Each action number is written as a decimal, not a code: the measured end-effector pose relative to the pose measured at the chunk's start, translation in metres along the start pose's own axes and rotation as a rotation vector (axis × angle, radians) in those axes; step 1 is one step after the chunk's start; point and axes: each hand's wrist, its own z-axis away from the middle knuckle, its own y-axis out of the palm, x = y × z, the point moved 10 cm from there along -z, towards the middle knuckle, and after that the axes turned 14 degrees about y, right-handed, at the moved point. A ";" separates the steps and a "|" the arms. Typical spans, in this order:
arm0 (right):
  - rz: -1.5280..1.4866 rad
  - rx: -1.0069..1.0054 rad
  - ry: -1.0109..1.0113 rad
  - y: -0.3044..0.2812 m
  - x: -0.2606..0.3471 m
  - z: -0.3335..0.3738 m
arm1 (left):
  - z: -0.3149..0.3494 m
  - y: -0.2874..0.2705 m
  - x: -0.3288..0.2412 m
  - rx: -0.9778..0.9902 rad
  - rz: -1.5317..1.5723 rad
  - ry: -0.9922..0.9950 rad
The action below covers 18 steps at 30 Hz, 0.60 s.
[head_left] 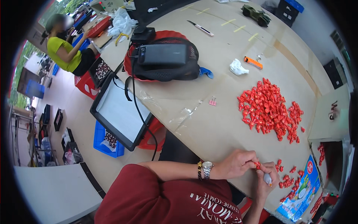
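My left hand, with a watch and a beaded bracelet at the wrist, is closed in a pinch on a small red plastic piece. Against it, my right hand is closed around a slim white tool with an orange end; its exact kind is unclear. The fingertips of both hands meet at the red piece. Beyond them lies a large pile of similar red pieces. A few loose red pieces are scattered beside my right hand, near a blue printed sheet.
An orange lighter-shaped object, crumpled white tissue, pink binder clip and utility knife lie on the table. A red basket holds a black bag and power bank. A cardboard box stands right; another person sits far left.
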 end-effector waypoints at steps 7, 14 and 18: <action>-0.063 -0.026 -0.033 0.003 -0.005 -0.003 | -0.005 -0.004 -0.007 -0.030 0.038 0.022; -0.095 -0.050 -0.023 0.006 -0.012 -0.003 | -0.003 -0.004 -0.003 -0.061 0.043 0.026; -0.111 -0.054 -0.010 0.005 -0.014 -0.004 | -0.005 -0.004 -0.005 -0.048 0.018 0.018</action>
